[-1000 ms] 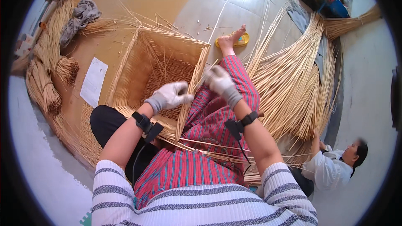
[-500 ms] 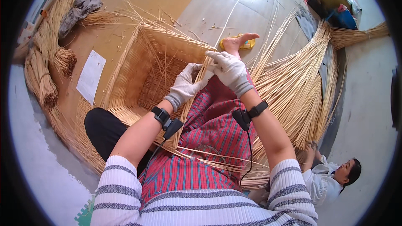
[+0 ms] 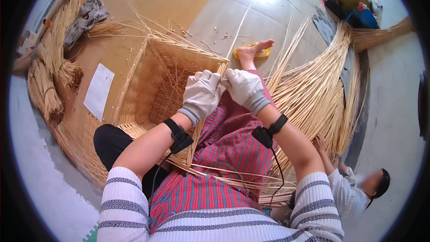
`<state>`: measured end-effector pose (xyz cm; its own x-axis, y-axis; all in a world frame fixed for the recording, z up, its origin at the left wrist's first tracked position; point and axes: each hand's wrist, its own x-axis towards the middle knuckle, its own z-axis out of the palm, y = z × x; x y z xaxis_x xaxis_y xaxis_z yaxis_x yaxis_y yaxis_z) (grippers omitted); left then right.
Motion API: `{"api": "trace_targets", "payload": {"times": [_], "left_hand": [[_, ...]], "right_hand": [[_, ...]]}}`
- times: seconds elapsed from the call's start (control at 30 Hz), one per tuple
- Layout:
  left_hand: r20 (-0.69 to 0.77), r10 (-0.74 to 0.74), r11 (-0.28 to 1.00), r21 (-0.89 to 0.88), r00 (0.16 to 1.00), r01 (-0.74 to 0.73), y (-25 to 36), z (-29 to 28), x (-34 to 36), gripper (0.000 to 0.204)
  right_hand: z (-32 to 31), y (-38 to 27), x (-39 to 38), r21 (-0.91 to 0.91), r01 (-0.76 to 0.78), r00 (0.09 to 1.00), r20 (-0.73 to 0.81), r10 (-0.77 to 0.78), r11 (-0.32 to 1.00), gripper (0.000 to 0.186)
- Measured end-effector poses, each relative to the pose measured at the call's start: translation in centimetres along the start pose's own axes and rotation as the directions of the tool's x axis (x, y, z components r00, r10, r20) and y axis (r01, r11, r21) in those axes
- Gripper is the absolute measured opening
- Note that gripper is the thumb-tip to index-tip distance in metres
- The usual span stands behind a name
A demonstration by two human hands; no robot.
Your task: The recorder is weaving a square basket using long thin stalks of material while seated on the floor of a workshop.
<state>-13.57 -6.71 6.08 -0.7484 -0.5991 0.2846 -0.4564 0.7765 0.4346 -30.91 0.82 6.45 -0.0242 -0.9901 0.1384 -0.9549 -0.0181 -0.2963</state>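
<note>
A large square wicker basket [image 3: 138, 80] lies tilted in front of me, its opening toward me and loose strands sticking out at the corners. My left hand [image 3: 201, 93], in a pale work glove, is closed over the basket's right-hand rim. Close beside it, my gloved right hand [image 3: 244, 87] has its fingers pinched near the rim's far right corner, where a long pale wicker strand [image 3: 240, 24] runs away across the floor. What lies inside the fingers is mostly hidden, but both seem to grip wicker strands. A red checked cloth [image 3: 215, 152] covers my lap.
A wide fan of loose wicker strands [image 3: 313, 89] spreads to my right, where a co-worker [image 3: 354, 192] reaches into it. Tied wicker bundles [image 3: 47, 89] and a grey cloth [image 3: 87, 15] lie at left. A white paper sheet [image 3: 99, 90] rests beside the basket. My bare foot is on a yellow slipper [image 3: 264, 54].
My left hand has turned over from an open, palm-up hold to a closed grip on the rim. The right hand has curled beside it. The co-worker's arm has reached farther into the strands.
</note>
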Motion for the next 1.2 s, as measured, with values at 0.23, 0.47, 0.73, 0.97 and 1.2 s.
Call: {"api": "trace_targets", "payload": {"times": [0.23,0.47,0.73,0.97,1.2], "left_hand": [[0.049,0.154,0.971,0.178,0.987,-0.160,1.1,0.3,1.0,0.017],[0.063,0.075,0.990,0.115,0.995,-0.082,1.0,1.6,0.4,0.019],[0.301,-0.131,0.831,-0.486,0.945,0.269,-0.5,0.6,1.9,0.011],[0.381,-0.135,0.610,-0.696,0.915,0.380,-1.1,0.8,1.3,0.009],[0.150,-0.159,0.909,-0.364,0.976,0.204,-2.4,0.2,1.5,0.007]], "right_hand": [[-0.1,0.3,-2.4,0.069,-0.079,0.990,-0.108,0.086,0.995,0.012],[3.1,-3.4,-4.5,0.522,-0.390,0.864,-0.076,0.497,0.758,0.006],[4.1,-2.5,-3.8,0.959,-0.278,0.792,0.260,0.553,-0.054,0.010],[5.7,-2.4,-2.8,0.983,-0.179,0.785,0.116,0.609,0.043,0.005],[8.7,-4.1,-0.3,0.962,-0.240,0.723,0.086,0.685,0.133,0.047]]}}
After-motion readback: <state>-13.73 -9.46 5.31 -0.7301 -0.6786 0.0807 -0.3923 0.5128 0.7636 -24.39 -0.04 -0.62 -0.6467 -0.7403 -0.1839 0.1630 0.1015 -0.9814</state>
